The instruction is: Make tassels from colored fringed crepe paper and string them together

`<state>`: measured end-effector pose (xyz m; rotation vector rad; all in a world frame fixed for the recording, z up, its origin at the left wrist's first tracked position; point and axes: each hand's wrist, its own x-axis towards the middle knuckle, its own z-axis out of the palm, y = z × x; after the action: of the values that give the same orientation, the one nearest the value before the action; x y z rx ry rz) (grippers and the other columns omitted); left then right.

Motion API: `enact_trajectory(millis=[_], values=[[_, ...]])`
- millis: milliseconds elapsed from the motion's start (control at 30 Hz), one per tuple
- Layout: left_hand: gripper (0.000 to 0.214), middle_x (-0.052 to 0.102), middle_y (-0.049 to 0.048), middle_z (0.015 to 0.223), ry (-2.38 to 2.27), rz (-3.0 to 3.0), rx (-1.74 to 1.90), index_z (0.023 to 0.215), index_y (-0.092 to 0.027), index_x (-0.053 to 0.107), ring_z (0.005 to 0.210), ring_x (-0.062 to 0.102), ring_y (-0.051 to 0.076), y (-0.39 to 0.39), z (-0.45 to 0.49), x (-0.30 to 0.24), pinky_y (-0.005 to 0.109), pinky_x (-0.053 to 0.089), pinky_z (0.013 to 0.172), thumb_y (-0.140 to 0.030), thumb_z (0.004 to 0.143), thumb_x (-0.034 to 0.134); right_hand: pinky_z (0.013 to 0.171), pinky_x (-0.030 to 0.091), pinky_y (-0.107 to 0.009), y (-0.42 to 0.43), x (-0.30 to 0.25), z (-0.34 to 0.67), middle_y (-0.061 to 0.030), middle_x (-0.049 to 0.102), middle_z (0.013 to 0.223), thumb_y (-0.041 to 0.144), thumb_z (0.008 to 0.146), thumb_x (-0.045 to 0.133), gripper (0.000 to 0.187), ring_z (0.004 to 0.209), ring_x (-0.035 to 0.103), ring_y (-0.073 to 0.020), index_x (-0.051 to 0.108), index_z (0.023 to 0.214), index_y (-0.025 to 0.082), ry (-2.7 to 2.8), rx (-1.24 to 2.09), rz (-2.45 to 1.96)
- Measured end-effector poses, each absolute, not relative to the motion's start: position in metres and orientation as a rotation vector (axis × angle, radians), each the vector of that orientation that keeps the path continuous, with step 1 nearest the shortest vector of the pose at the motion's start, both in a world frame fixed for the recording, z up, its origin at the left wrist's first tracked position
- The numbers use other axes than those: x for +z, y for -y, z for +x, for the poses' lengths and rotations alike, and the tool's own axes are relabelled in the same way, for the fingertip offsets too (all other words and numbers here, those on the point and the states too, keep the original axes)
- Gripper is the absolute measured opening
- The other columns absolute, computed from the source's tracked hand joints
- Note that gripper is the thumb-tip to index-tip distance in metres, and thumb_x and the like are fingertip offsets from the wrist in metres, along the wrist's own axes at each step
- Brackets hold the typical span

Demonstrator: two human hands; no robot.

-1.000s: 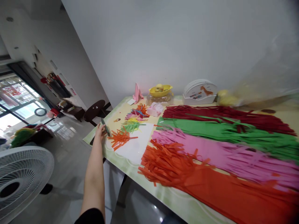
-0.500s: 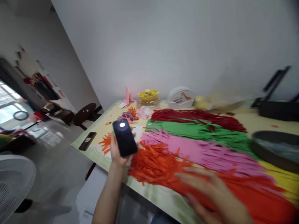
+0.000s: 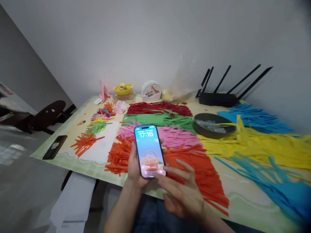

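Note:
A smartphone [image 3: 149, 149] with a lit lock screen reading 17:16 rests upright in my left hand [image 3: 136, 171], whose fingers wrap round its sides. My right hand [image 3: 183, 189] has its fingers spread, their tips at the phone's lower right edge; whether they touch the glass I cannot tell. Beneath the hands lie fringed orange strips [image 3: 204, 174], with fringed pink strips [image 3: 179, 136], green strips [image 3: 160, 119] and dark red strips [image 3: 157, 108] in rows behind. Yellow strips [image 3: 262, 145] and blue strips [image 3: 279, 191] lie to the right.
A dark round pan [image 3: 206, 134] holding clear material stands right of centre. Behind it is a black router [image 3: 218, 99] with raised antennas. A second phone [image 3: 55, 147] lies at the table's left edge. Small cut strips [image 3: 85, 142], a yellow bowl [image 3: 122, 90] and a white holder [image 3: 151, 94] are left and behind.
The phone's screen has gone from dark to lit. My right hand has come from over the orange strips to the phone. The view has swung right, bringing the blue strips into sight.

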<state>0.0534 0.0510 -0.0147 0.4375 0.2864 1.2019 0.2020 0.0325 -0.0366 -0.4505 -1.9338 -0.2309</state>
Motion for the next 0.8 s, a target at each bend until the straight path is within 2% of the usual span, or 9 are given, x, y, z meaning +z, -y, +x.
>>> enact_trajectory(millis=[100,200,467,800], values=[[0.071,0.061,0.0186,0.126,-0.322,0.417,1.212,0.120,-0.007,0.062,0.119,0.055,0.032,-0.047,0.064,-0.013,0.043,0.045,0.099,-0.064,0.088,0.034,0.104,0.033,-0.057,-0.040,-0.030,0.205,-0.0083,0.070,0.110,0.019,0.080,0.057,0.033,0.120,0.051,-0.0288,0.056,0.113,0.020,1.859,-0.229,-0.583],[0.068,0.061,0.0179,0.126,-0.312,0.405,1.220,0.122,-0.007,0.061,0.123,0.053,0.032,-0.044,0.069,-0.011,0.043,0.041,0.102,-0.061,0.090,0.035,0.100,0.037,-0.060,-0.043,-0.027,0.208,-0.0113,0.068,0.115,0.022,0.082,0.056,0.036,0.123,0.047,-0.0319,0.053,0.118,0.019,1.792,-0.201,-0.617],[0.067,0.059,0.0188,0.129,-0.283,0.391,1.209,0.127,-0.008,0.057,0.111,0.061,0.034,-0.040,0.071,-0.012,0.048,0.042,0.100,-0.059,0.091,0.034,0.103,0.036,-0.058,-0.033,-0.043,0.213,-0.0059,0.072,0.101,0.017,0.078,0.055,0.027,0.114,0.054,-0.0277,0.055,0.106,0.020,1.768,-0.153,-0.571],[0.066,0.058,0.0191,0.131,-0.316,0.383,1.209,0.132,-0.009,0.053,0.114,0.059,0.035,-0.037,0.070,-0.015,0.048,0.041,0.100,-0.058,0.091,0.035,0.106,0.032,-0.056,-0.031,-0.042,0.215,-0.0009,0.075,0.095,0.018,0.080,0.053,0.023,0.109,0.057,-0.0243,0.056,0.101,0.023,1.807,-0.159,-0.591]])
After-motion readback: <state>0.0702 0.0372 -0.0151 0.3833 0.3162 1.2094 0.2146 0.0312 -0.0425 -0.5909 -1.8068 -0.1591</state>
